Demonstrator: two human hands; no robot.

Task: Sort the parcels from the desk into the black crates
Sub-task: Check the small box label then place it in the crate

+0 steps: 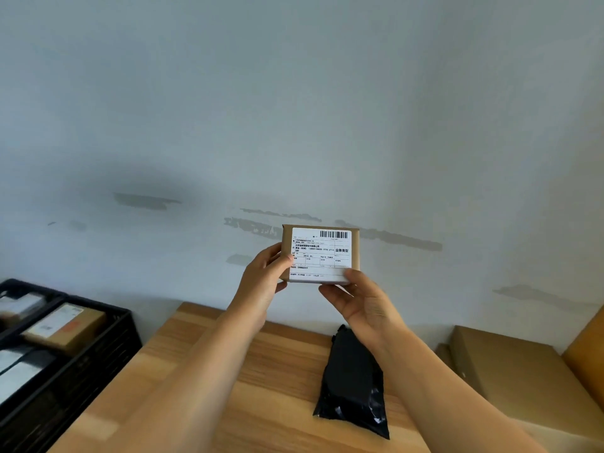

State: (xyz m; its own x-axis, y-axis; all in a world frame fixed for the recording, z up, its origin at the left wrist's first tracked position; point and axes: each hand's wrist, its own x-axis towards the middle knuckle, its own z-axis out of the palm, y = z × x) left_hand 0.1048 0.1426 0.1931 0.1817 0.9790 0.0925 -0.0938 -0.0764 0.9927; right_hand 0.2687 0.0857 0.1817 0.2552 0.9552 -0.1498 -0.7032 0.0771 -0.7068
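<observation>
Box (322, 255), small brown cardboard, is up in the air in front of the wall (294, 109), above the far edge of the desk (261, 380), held between both hands. Its white label (322, 256) faces me, barcode at top right, print upright but too small for me to read in full.

My left hand (261, 282) grips the box's left edge, thumb on the front by the label, fingers wrapped behind. My right hand (362, 305) pinches the lower right corner, thumb on the label's bottom edge, fingers underneath. Both forearms reach up from the bottom of the view.

On the desk, below the right wrist, lies a black bag (354, 384), a glossy poly mailer lying lengthwise away from me, touching nothing else that I can see.

Left of the desk sit the crates (108, 354), black, slatted sides. The near one I see holds a brown parcel (65, 326) with a white label and an orange mark, lying flat. More white and dark parcels sit lower left in the crates, blurred, can't tell them apart.

Right of the desk, flat cartons (510, 367) lean or lie by the wall, brown; can't tell which.

Wall is pale with grey scuff streaks (392, 237) behind the box.
</observation>
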